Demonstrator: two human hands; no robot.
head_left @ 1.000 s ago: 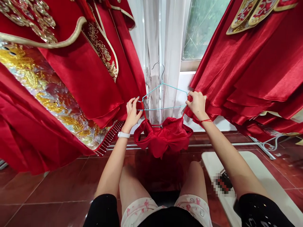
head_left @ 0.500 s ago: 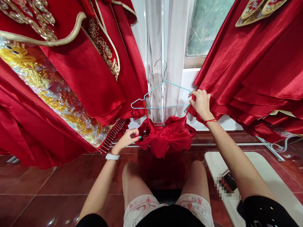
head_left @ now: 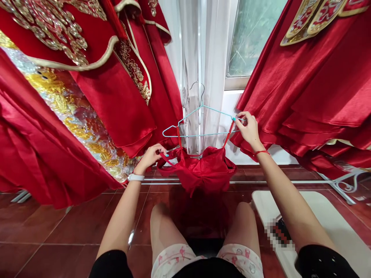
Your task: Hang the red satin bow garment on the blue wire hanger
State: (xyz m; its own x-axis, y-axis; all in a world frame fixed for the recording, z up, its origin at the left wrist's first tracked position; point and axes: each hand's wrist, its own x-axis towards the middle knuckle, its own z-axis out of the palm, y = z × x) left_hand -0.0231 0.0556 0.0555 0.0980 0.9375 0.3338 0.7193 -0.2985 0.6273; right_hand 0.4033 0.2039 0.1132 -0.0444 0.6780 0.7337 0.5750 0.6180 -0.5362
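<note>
A light blue wire hanger (head_left: 199, 123) is held up in front of a white curtain. A small red satin garment (head_left: 199, 170) hangs from it by two thin straps. My right hand (head_left: 246, 129) pinches the hanger's right end where a red strap meets it. My left hand (head_left: 150, 156) is lower, fingers closed on the garment's upper left edge, pulling it sideways. A white band sits on my left wrist and a red string on my right wrist.
Red embroidered gowns (head_left: 87, 96) hang at the left and red satin skirts (head_left: 304, 88) at the right. A white sheer curtain (head_left: 199, 58) and a window (head_left: 255, 34) lie behind. A white board (head_left: 319, 224) lies on the red tile floor (head_left: 43, 239) by my right knee.
My left hand let go of the hanger's left end, dropped down and took hold of the garment's left edge. My right hand kept its hold on the hanger's right end.
</note>
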